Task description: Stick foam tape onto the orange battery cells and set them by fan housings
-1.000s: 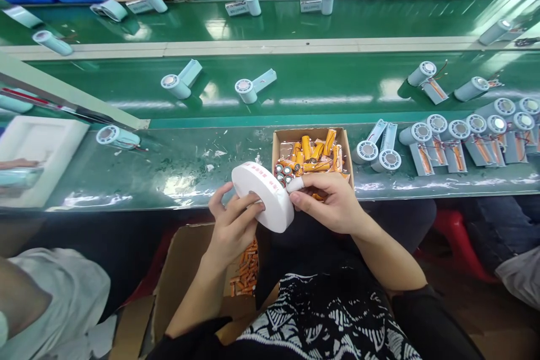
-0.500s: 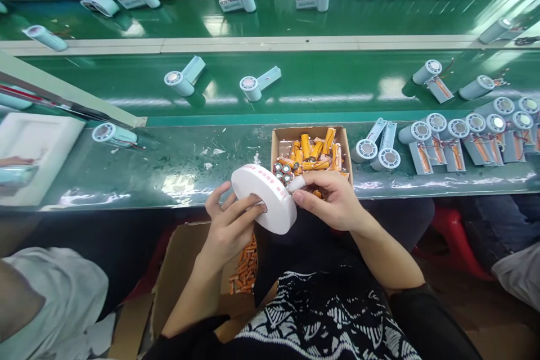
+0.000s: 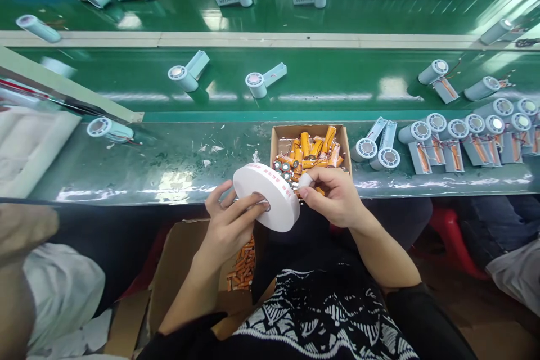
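Observation:
My left hand [image 3: 230,216] holds a large roll of white tape [image 3: 280,205] with red print along its edge, its fingers in the core hole. To the right of the roll is my right hand [image 3: 335,197], thumb and index finger close together in a pinch. White material [image 3: 306,180] covers the index fingertip; I cannot tell whether it is a finger cover or tape, and anything in the pinch is too small to make out. Just behind both hands sits a cardboard box [image 3: 348,152] of orange-wrapped battery cells [image 3: 316,149], partly hidden by the right hand.
Light-blue fan bodies with handles [image 3: 415,132] stand in rows at the right. Others [image 3: 257,84] lie on the green conveyor [image 3: 337,79] behind. A larger carton [image 3: 177,259] with orange cells is below the bench edge. A co-worker's arm [image 3: 21,270] is at the left.
My right hand has drawn slightly right, away from the tape roll's edge. Two fan bodies on the conveyor have shifted a little right. The co-worker's arm at the left has moved.

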### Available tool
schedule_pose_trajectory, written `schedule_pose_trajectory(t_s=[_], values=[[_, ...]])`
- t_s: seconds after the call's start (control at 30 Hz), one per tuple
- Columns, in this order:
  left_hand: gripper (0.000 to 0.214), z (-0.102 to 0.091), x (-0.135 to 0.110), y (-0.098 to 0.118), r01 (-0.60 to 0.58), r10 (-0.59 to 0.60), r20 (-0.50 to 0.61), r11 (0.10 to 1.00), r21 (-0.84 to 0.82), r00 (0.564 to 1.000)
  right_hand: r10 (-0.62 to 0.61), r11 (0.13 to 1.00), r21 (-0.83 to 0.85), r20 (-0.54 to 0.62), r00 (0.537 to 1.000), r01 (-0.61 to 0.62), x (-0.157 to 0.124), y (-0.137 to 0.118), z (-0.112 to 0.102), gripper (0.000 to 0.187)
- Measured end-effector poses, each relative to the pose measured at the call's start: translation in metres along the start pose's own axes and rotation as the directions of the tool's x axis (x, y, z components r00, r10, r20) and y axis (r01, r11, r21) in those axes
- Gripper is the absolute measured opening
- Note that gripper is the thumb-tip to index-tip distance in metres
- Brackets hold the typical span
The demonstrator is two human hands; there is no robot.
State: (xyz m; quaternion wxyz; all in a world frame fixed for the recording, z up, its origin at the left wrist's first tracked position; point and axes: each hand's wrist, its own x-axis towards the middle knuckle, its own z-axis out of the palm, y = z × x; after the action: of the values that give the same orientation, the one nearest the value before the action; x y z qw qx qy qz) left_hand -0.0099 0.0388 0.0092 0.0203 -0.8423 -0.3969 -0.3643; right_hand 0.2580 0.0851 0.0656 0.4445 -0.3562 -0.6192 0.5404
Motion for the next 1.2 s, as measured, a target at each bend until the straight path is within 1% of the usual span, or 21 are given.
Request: schedule_pose_trajectory(t_s=[0.13, 0.3, 0.5, 0.67, 0.83, 0.9, 1.0, 1.07, 1.2], values=[[0.050, 0.000, -0.001, -0.001, 0.013, -0.013, 0.002, 1.000, -0.010, 1.000, 0.020, 1.000, 0.008, -0.017, 1.000, -0.020, 0.000, -0.001, 0.000, 0.018], [0.047, -0.001, -0.001, -0.001, 0.000, 0.000, 0.030, 1.000, -0.004, 1.000, 0.014, 1.000, -0.013, 0.030, 0.999, -0.014, 0.001, -0.004, 0.001, 0.015], [0.046, -0.001, -0.004, -0.003, 0.024, -0.024, 0.040, 1.000, -0.001, 0.999, -0.040, 0.999, 0.015, 0.003, 0.999, 0.040, -0.001, 0.002, -0.001, 0.019], [0.043, -0.001, -0.003, -0.001, 0.027, -0.027, 0.038, 1.000, -0.003, 0.999, -0.011, 1.000, 0.011, 0.024, 1.000, 0.011, -0.003, 0.005, -0.001, 0.026], [0.045, -0.003, -0.001, 0.000, -0.001, 0.001, 0.058, 1.000, -0.003, 0.998, -0.006, 1.000, 0.015, 0.037, 0.999, 0.005, 0.000, 0.002, 0.001, 0.016], [0.047, -0.003, -0.001, 0.000, -0.008, 0.009, 0.060, 1.000, -0.016, 0.998, -0.008, 1.000, 0.003, 0.045, 0.999, 0.007, 0.001, 0.002, 0.001, 0.016], [0.047, -0.002, 0.000, 0.001, -0.003, 0.005, 0.072, 1.000, -0.020, 0.997, -0.053, 0.998, -0.024, 0.013, 0.999, 0.053, 0.000, 0.004, 0.002, 0.018], [0.046, -0.002, 0.000, 0.002, 0.001, 0.000, 0.087, 1.000, -0.011, 0.996, -0.114, 0.992, -0.054, -0.010, 0.993, 0.113, -0.001, 0.006, 0.002, 0.017], [0.047, -0.003, 0.003, 0.004, 0.007, -0.005, 0.080, 1.000, -0.022, 0.997, -0.241, 0.961, -0.140, -0.010, 0.970, 0.238, -0.004, 0.008, 0.002, 0.017]])
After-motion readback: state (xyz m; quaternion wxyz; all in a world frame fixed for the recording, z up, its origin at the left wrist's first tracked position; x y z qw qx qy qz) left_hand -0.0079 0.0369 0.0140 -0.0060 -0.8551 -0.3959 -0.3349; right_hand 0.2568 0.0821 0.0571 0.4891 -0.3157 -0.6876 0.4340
